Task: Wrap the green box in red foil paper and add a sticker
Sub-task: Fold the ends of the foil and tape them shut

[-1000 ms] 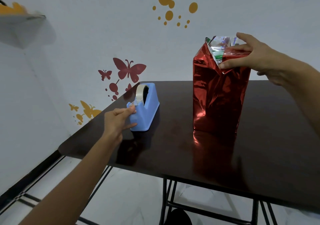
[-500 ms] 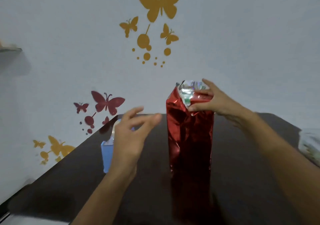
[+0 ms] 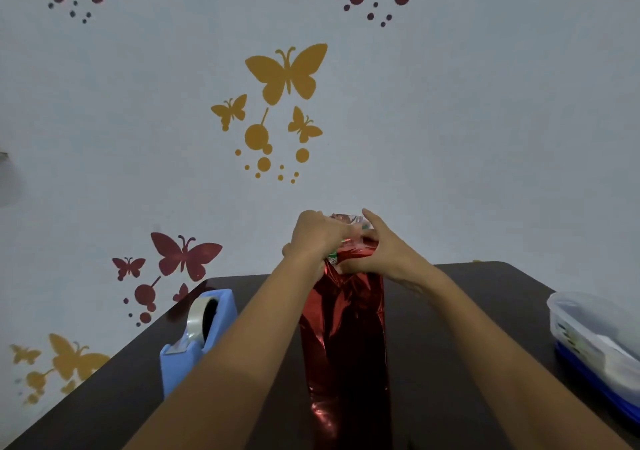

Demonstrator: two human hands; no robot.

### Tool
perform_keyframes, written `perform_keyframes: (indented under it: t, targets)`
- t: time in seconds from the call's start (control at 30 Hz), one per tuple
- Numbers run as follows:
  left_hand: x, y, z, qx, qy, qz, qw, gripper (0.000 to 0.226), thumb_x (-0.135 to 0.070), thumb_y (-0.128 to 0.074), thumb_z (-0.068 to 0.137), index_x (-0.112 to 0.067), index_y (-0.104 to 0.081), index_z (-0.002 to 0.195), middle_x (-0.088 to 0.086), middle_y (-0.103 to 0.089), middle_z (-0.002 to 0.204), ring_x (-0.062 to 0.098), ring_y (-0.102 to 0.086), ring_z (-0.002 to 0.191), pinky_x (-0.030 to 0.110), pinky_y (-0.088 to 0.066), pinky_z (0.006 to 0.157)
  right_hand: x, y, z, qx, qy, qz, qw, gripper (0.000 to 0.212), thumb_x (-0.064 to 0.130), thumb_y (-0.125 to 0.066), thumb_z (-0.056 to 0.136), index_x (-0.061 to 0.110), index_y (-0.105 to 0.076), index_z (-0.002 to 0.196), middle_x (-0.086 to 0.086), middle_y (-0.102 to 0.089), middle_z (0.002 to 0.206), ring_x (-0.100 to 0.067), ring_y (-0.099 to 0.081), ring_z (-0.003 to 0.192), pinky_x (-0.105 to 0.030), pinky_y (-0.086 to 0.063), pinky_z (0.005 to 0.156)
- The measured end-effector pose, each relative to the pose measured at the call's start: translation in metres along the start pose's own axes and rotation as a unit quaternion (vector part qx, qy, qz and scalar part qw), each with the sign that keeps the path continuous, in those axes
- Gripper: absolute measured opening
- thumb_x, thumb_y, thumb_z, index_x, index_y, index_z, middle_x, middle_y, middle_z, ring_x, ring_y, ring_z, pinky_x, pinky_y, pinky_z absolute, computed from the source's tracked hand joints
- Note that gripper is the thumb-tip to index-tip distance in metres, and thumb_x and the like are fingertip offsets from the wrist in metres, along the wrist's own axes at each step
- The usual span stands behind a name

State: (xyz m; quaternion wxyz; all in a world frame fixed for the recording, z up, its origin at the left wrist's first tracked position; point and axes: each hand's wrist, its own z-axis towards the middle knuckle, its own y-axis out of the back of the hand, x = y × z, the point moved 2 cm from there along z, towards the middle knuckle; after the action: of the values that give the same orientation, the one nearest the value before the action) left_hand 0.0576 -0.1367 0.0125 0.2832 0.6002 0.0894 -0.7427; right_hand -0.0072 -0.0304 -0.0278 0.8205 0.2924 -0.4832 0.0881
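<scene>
The box wrapped in red foil paper (image 3: 346,325) stands upright on the dark table (image 3: 450,311), in the middle of the view. Only a sliver of green shows at its open top, where the foil's silver inside sticks up. My left hand (image 3: 317,238) is curled over the top left of the foil flaps, apparently pinching them; any tape in its fingers is hidden. My right hand (image 3: 381,252) holds the folded top from the right, thumb pressing the foil down. Both hands meet at the top of the box.
A blue tape dispenser (image 3: 195,342) with a clear roll sits on the table left of the box, beside my left forearm. A clear plastic container with a blue base (image 3: 595,338) lies at the right edge. The wall with butterfly stickers is close behind.
My left hand left the tape dispenser and came across to the top of the box, joining my right hand there. The camera view shifted to face the box squarely.
</scene>
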Motion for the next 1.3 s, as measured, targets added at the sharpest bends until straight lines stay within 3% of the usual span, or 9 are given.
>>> perform_keyframes:
  t: [0.13, 0.27, 0.43, 0.6, 0.7, 0.87, 0.97, 1.17, 1.3]
  targets:
    - [0.014, 0.004, 0.006, -0.036, 0.01, 0.0, 0.999, 0.048, -0.022, -0.079, 0.072, -0.003, -0.063, 0.113, -0.004, -0.058, 0.119, 0.025, -0.052, 0.113, 0.046, -0.041, 0.102, 0.0, -0.001, 0.001, -0.003, 0.001, -0.005, 1.0, 0.119, 0.024, -0.085, 0.062, 0.028, -0.006, 0.15, 0.007, -0.045, 0.142, -0.014, -0.042, 0.128, -0.027, -0.033, 0.102]
    - [0.014, 0.002, 0.004, -0.056, -0.013, 0.019, 0.998, 0.074, -0.035, -0.075, 0.054, -0.007, -0.062, 0.121, 0.0, -0.041, 0.147, 0.024, -0.045, 0.129, 0.046, -0.036, 0.106, 0.001, -0.001, 0.0, -0.007, 0.003, -0.008, 1.0, 0.119, 0.024, -0.086, 0.062, 0.028, -0.005, 0.149, 0.008, -0.045, 0.142, -0.015, -0.043, 0.128, -0.033, -0.035, 0.107]
    - [0.02, 0.002, 0.002, -0.103, -0.057, 0.129, 0.985, 0.016, -0.027, -0.072, 0.079, -0.021, -0.075, 0.093, -0.006, -0.043, 0.146, 0.02, -0.046, 0.129, 0.048, -0.032, 0.107, 0.003, -0.001, 0.0, -0.008, 0.001, -0.019, 1.0, 0.118, 0.023, -0.085, 0.063, 0.027, -0.005, 0.15, 0.007, -0.044, 0.143, -0.016, -0.041, 0.129, -0.033, -0.035, 0.106]
    - [0.019, 0.002, -0.008, -0.125, -0.106, 0.205, 0.965, 0.014, -0.031, -0.07, 0.082, -0.028, -0.075, 0.095, -0.003, -0.026, 0.155, 0.02, -0.03, 0.14, 0.048, -0.03, 0.109, 0.003, -0.002, 0.0, -0.005, 0.0, -0.023, 1.0, 0.118, 0.023, -0.085, 0.063, 0.026, -0.006, 0.15, 0.006, -0.044, 0.143, -0.018, -0.039, 0.131, -0.037, -0.033, 0.11]
    - [0.02, 0.004, -0.007, -0.134, -0.11, 0.222, 0.96, 0.032, -0.033, -0.074, 0.078, -0.028, -0.069, 0.11, -0.003, -0.008, 0.159, 0.021, -0.027, 0.141, 0.049, -0.033, 0.107, 0.003, -0.002, 0.0, -0.007, 0.002, -0.025, 1.0, 0.118, 0.024, -0.086, 0.062, 0.027, -0.007, 0.15, 0.006, -0.044, 0.143, -0.017, -0.038, 0.132, -0.039, -0.032, 0.111]
    - [0.019, 0.014, 0.007, -0.067, -0.052, 0.183, 0.979, 0.115, -0.029, -0.082, 0.07, -0.032, 0.001, 0.15, 0.007, -0.008, 0.159, 0.03, -0.028, 0.14, 0.047, -0.033, 0.108, 0.003, -0.002, -0.001, -0.008, 0.006, -0.024, 1.0, 0.117, 0.024, -0.086, 0.062, 0.028, -0.008, 0.149, 0.007, -0.046, 0.142, -0.016, -0.044, 0.128, -0.038, -0.035, 0.109]
    - [0.024, 0.016, 0.014, -0.059, 0.016, 0.082, 0.995, 0.108, -0.025, -0.083, 0.068, -0.022, -0.01, 0.147, 0.013, -0.042, 0.141, 0.032, -0.046, 0.123, 0.043, -0.043, 0.098, 0.003, -0.002, -0.001, -0.004, 0.008, -0.02, 1.0, 0.117, 0.024, -0.086, 0.062, 0.028, -0.008, 0.149, 0.005, -0.045, 0.143, -0.017, -0.043, 0.129, -0.039, -0.034, 0.11]
    - [0.023, 0.024, 0.022, -0.139, 0.051, 0.167, 0.975, 0.07, -0.03, -0.071, 0.081, -0.007, -0.028, 0.131, 0.012, -0.052, 0.124, 0.031, -0.05, 0.112, 0.039, -0.046, 0.089, 0.004, -0.001, -0.004, -0.003, 0.019, -0.027, 0.999, 0.108, 0.018, -0.08, 0.07, 0.027, -0.009, 0.15, 0.005, -0.047, 0.141, -0.017, -0.045, 0.125, -0.031, -0.038, 0.103]
    - [0.026, 0.02, 0.027, -0.062, 0.036, 0.111, 0.991, 0.1, -0.054, -0.077, 0.066, -0.008, -0.024, 0.137, 0.008, -0.048, 0.126, 0.031, -0.05, 0.116, 0.043, -0.046, 0.096, 0.003, 0.0, -0.004, -0.001, 0.025, -0.017, 1.0, 0.111, 0.022, -0.083, 0.067, 0.029, -0.009, 0.149, 0.006, -0.045, 0.142, -0.016, -0.045, 0.126, -0.032, -0.036, 0.106]
